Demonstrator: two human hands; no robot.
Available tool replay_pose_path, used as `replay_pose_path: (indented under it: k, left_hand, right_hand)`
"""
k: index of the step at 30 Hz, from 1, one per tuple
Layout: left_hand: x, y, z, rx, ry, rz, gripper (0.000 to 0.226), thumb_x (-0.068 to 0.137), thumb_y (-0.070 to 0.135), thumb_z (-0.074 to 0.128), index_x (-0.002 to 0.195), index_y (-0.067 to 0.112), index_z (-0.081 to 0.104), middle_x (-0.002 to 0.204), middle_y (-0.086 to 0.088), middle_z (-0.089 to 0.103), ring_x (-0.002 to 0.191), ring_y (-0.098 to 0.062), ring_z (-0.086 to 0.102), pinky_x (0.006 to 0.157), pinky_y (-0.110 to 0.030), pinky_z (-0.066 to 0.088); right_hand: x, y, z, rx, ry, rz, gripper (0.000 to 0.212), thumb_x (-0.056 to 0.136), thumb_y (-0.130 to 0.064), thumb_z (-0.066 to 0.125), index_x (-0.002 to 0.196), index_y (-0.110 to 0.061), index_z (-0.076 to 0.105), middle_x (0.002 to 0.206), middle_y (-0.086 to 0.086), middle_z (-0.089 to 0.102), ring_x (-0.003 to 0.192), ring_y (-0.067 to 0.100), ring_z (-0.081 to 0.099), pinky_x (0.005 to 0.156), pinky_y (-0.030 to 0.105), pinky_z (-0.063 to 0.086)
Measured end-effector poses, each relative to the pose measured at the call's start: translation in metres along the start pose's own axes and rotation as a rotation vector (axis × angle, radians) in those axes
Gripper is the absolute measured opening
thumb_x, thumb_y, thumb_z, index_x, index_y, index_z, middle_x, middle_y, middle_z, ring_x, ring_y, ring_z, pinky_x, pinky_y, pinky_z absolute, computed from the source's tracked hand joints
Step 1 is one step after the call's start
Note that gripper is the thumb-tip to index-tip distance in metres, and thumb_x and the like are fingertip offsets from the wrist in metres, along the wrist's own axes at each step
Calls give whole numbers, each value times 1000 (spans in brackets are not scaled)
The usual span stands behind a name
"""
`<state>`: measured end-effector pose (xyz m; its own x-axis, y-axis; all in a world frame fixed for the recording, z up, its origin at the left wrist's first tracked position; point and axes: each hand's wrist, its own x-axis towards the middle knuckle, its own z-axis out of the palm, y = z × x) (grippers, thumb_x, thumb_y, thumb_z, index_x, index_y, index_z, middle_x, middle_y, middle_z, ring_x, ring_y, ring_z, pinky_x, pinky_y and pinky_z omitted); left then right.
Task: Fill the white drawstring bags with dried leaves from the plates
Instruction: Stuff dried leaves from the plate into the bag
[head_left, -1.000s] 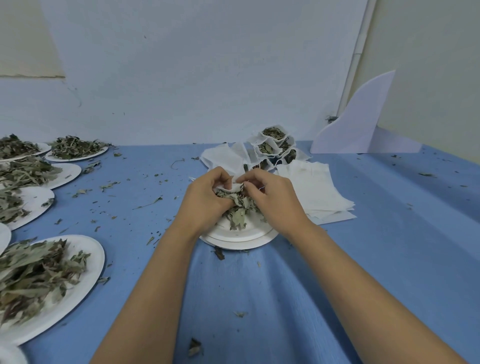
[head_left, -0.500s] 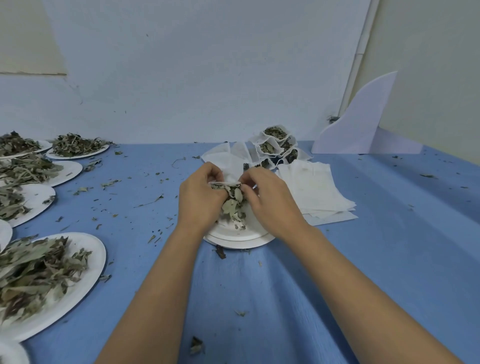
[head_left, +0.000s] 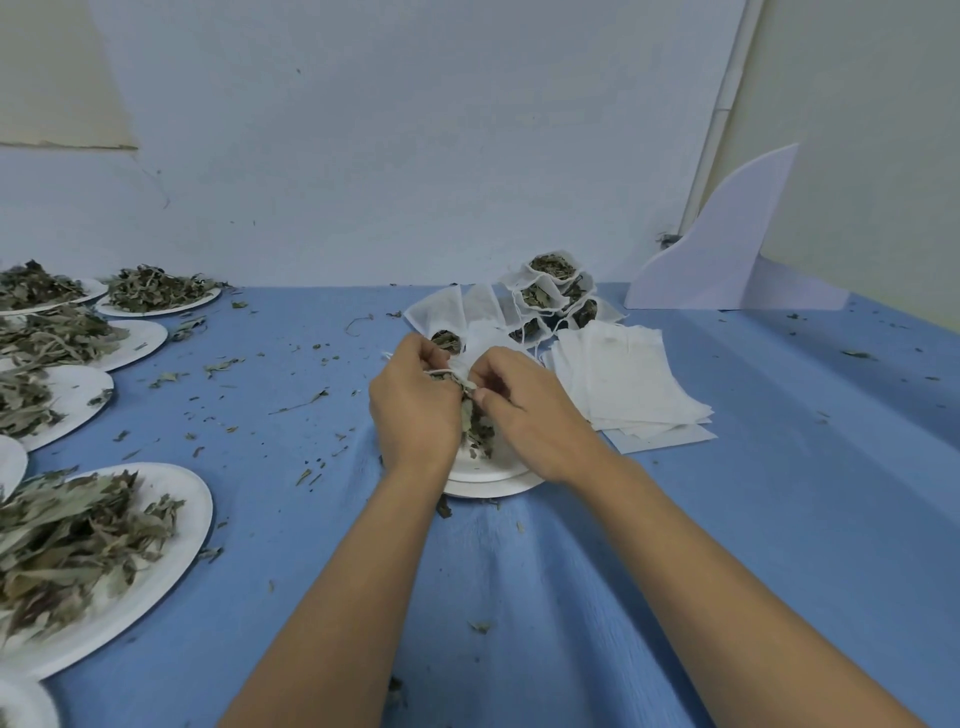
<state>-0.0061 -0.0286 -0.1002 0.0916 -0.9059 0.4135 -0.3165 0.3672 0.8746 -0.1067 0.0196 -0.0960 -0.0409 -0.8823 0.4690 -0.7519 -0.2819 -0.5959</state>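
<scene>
I watched my left hand and right hand, together pinching the white bag, rise off the plate with leaves bunched between them, filling nearly done

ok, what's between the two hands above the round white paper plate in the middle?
Head view: a white drawstring bag and a clump of dried green leaves, pinched between the left hand and right hand.

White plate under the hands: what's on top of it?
Only dried leaves show between the left hand and right hand, which grip a drawstring bag. The hands hide most of the white plate.
</scene>
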Motion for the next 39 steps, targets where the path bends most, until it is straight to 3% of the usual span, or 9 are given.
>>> replay_pose_path:
  k: [5, 10, 17, 20, 22, 24, 27, 34, 39]
  left_hand:
    - [2, -4, 0, 22, 41, -45, 22, 77, -7, 49, 80, 14, 53, 71, 4, 54, 69, -19, 49, 49, -20, 30]
    - [8, -4, -4, -28, 22, -86, 17, 77, -5, 55, 80, 12, 52, 68, 9, 50, 69, -15, 48, 53, -15, 35]
    - [5, 4, -2, -67, -160, -18, 19, 77, -2, 59, 85, 13, 51, 72, 13, 50, 57, 6, 52, 50, -5, 36]
    - [5, 8, -3, -120, -321, 7, 18, 79, 4, 62, 84, 19, 53, 78, 14, 56, 56, 15, 51, 51, -2, 37]
    - [7, 8, -5, -181, -423, -40, 19, 81, 8, 61, 84, 25, 54, 91, 5, 63, 71, 6, 57, 64, -7, 44]
    - [10, 8, -9, -212, -508, -75, 21, 82, 7, 59, 87, 27, 55, 105, 1, 63, 87, -8, 60, 80, -24, 48]
    - [11, 6, -15, -244, -572, -15, 31, 78, -3, 65, 90, 25, 56, 106, 8, 61, 79, 1, 65, 73, -19, 52]
    - [12, -1, -16, -141, -363, 104, 31, 69, 10, 82, 75, 26, 57, 79, 18, 61, 52, 10, 54, 53, -7, 44]
    - [11, -7, -13, -99, -229, 140, 30, 71, 10, 77, 71, 26, 52, 72, 13, 58, 55, 6, 50, 50, -6, 39]
  right_hand:
    - [-1, -3, 3, -94, -45, -43, 12, 89, -4, 48, 92, -15, 47, 87, -8, 45, 86, 12, 39, 72, 22, 31]
    - [-3, -5, 4, -159, -77, -47, 29, 78, -13, 63, 102, -12, 46, 100, 0, 46, 92, 16, 40, 79, 32, 39]
    - [2, 4, 5, -220, 128, -14, 16, 86, -8, 59, 94, -11, 46, 93, 3, 47, 87, 23, 44, 74, 36, 37]
    - [2, 13, 1, -144, 211, 80, 22, 85, -4, 59, 88, -16, 41, 85, -4, 44, 77, 18, 42, 65, 26, 33]
    - [2, 16, -1, -93, 252, 116, 24, 84, -2, 60, 87, -16, 42, 80, -9, 41, 72, 11, 40, 62, 17, 31]
    - [2, 17, -3, -70, 285, 145, 23, 83, -3, 62, 87, -16, 43, 77, -9, 43, 68, 5, 41, 62, 10, 33]
    - [3, 17, -2, -34, 340, 175, 22, 81, -4, 66, 83, -15, 46, 72, -7, 47, 63, 4, 43, 58, 10, 34]
    - [3, 11, -9, 127, 318, 178, 13, 79, -4, 70, 85, -15, 67, 69, -11, 61, 64, -4, 56, 63, 6, 43]
    - [3, 7, -5, 80, 253, 131, 11, 85, -5, 65, 92, -12, 70, 80, -5, 66, 78, 11, 63, 74, 19, 50]
